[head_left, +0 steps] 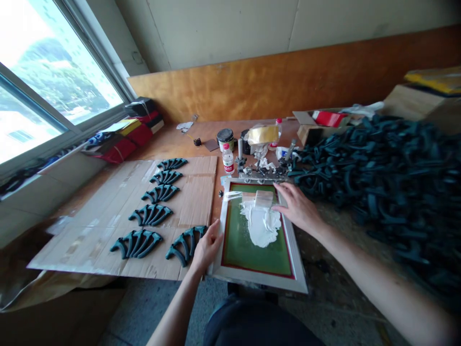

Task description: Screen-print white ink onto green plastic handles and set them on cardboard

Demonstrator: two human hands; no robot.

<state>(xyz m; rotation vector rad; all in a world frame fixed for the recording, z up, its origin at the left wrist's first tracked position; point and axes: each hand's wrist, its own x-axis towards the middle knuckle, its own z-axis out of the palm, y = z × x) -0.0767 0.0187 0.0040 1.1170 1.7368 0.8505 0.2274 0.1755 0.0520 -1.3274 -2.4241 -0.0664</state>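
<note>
Workbench | left hand grips frame | right hand holds squeegee | parts heap beside

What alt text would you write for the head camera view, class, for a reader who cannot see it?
A person's left hand grips the edge of a framed printing screen while the right hand holds a squeegee over white ink. Dark plastic parts lie in rows on cardboard at left; a pile sits at right.

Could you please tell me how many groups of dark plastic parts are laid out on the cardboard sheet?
6 groups of dark parts: five in a diagonal column, one beside the left hand.
</note>
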